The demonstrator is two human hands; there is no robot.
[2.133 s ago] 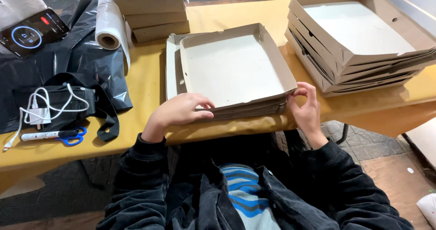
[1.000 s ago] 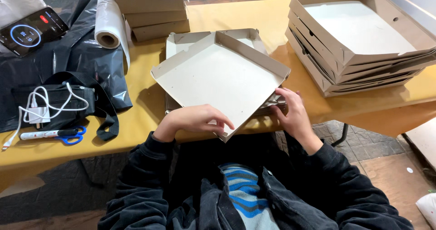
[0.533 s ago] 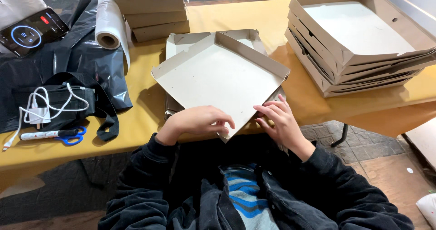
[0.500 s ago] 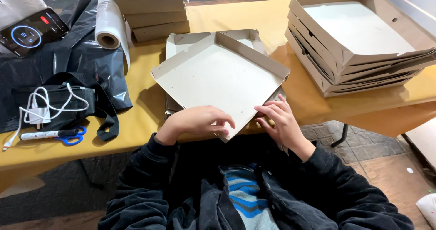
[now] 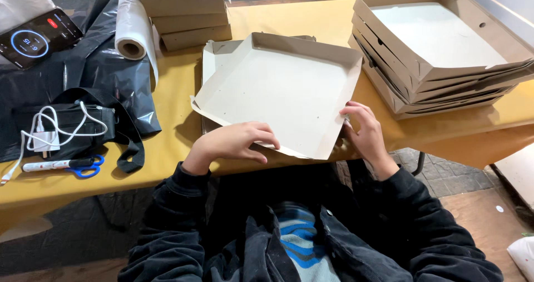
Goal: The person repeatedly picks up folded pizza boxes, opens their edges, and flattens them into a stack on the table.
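Far left on counter (image 5: 172, 143): phone with lit screen (image 5: 34, 38), black plastic sheet (image 5: 83, 76), white cable (image 5: 50, 129) on black bag, blue scissors (image 5: 83, 170). Film roll (image 5: 132, 28) beside stack of closed boxes (image 5: 186, 9). Centre: half-folded cardboard box (image 5: 278, 90), tilted, resting over flat blanks near counter's front edge. Left hand (image 5: 236, 143) on near edge of box, fingers (image 5: 261, 143) curled over rim, pinching it. Right hand (image 5: 364, 129) at box's right corner, fingers bent against side flap, gripping. Far right: stack of open folded boxes (image 5: 445, 42).
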